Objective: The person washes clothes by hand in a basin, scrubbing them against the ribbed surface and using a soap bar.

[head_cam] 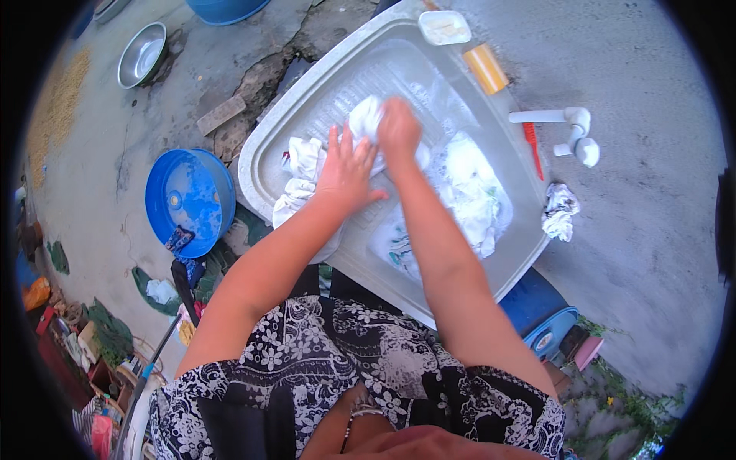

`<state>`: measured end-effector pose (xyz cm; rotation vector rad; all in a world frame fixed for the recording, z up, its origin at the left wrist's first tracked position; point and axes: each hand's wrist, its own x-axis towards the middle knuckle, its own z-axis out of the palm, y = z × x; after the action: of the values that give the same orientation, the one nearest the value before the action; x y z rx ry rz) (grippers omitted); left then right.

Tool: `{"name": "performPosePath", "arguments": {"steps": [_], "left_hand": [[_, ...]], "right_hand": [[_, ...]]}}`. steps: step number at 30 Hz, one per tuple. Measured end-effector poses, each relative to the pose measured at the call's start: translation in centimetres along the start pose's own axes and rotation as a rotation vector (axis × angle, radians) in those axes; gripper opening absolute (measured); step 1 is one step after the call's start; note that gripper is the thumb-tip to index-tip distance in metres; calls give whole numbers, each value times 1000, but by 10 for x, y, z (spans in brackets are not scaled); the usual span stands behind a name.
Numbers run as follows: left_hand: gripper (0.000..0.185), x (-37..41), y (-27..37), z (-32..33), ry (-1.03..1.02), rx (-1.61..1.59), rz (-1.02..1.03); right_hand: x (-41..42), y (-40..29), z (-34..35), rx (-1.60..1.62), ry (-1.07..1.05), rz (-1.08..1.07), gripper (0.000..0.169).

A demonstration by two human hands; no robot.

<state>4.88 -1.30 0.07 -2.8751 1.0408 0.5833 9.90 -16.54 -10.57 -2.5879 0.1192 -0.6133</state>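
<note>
My right hand [399, 131] is closed in a fist on a bunched white cloth [364, 117], over the ribbed washboard part [351, 92] of a stone-like laundry sink [251, 167]. The fist is slightly blurred. Beside it, my left hand [346, 169] lies palm down with fingers spread, its fingertips against the same cloth. More white fabric [303, 158] is heaped at the sink's left side, by my left wrist. In the basin on the right, white laundry [468, 190] sits in sudsy water, partly hidden by my right forearm.
A soap dish [444, 28], a yellow cylinder [486, 69] and a red brush [533, 150] line the sink's far-right edge, near a white tap [575, 127]. A crumpled cloth [560, 212] lies at the right corner. Left stand a blue tub [190, 195] and a metal basin [142, 54].
</note>
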Motion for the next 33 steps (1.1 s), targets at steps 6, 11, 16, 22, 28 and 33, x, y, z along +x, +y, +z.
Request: {"name": "performPosePath", "arguments": {"steps": [6,11,16,22,28,33], "left_hand": [[100,6,-3,-5,-185,3,35],[104,0,1,20,178,-16,17],[80,1,-3,35,316,-110,-9],[52,-4,-3,41,479,-298,0],[38,-17,-7,31,483,-636,-22],[42,-29,-8,12,192,-862,-66]], "right_hand": [[-26,-3,-8,-259,-200,-59,11],[76,21,12,-100,-41,316,11],[20,25,-15,102,66,230,32],[-48,25,-116,117,-441,433,41],[36,7,-184,1501,121,947,22],[64,37,-119,597,-88,606,54]]}}
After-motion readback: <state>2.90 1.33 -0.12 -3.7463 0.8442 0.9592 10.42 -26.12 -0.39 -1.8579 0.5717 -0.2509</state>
